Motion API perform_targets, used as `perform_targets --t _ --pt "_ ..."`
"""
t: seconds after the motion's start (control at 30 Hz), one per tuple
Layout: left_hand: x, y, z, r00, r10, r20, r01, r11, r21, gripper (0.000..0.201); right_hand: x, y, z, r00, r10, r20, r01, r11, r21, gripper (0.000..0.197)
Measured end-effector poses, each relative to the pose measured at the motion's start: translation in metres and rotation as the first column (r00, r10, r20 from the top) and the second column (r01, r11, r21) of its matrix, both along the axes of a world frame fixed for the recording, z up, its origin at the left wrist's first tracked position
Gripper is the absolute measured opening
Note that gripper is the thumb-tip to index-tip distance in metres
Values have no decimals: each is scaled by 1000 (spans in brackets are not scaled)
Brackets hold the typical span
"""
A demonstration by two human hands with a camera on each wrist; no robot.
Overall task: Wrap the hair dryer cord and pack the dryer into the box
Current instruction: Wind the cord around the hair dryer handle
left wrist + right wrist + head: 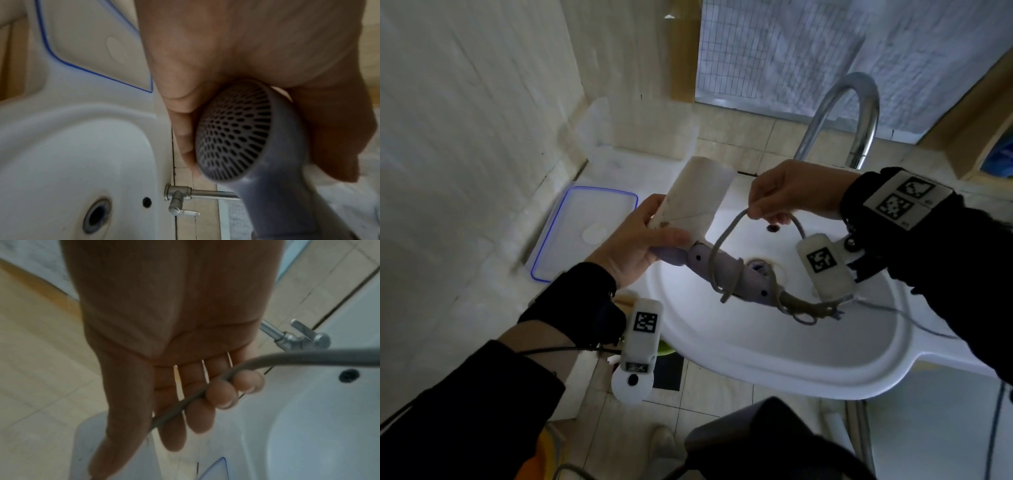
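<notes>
My left hand (659, 222) grips the hair dryer (697, 195) by its white barrel, above the sink. In the left wrist view the fingers curl round the dryer's grey rear grille (232, 133). Its lavender handle (726, 272) points down to the right. The grey cord (717, 253) is looped round the handle and bunches at its end. My right hand (760, 214) pinches the top of a raised cord loop; in the right wrist view the cord (308, 358) runs across the curled fingers (222, 394). An open clear plastic box (647, 133) stands at the back left.
The box's blue-rimmed lid (585, 233) lies flat on the counter left of the white sink (791, 349). A curved chrome faucet (839, 113) rises behind my right hand. A tiled wall is on the left and a window behind.
</notes>
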State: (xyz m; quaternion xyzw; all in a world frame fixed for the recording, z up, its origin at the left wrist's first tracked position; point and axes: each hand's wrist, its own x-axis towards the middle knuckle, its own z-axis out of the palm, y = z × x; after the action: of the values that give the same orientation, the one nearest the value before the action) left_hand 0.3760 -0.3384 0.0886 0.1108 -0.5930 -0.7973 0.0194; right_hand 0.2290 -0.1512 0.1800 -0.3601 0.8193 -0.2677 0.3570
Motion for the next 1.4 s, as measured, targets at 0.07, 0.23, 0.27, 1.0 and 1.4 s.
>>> perform_targets --t 0.07,0.23,0.27,1.0,1.4 --pt "0 1 -3 1000 -7 -8 8 994 113 71 -3 5 -5 989 -30 144 38 997 -59 10" --pt "1 21 -9 999 18 -27 -3 890 456 62 18 4 -36 930 -185 317 240 960 -143 18" --pt "-2 26 -9 999 52 -5 -42 861 506 59 26 1 -48 894 -252 370 330 929 -165 19" --pt "-3 14 -16 894 431 -124 -422 714 -559 62 61 4 -73 991 -104 90 84 977 196 13" --pt "7 3 -8 997 71 37 -40 844 -535 65 13 12 -14 991 -27 -133 41 994 104 14"
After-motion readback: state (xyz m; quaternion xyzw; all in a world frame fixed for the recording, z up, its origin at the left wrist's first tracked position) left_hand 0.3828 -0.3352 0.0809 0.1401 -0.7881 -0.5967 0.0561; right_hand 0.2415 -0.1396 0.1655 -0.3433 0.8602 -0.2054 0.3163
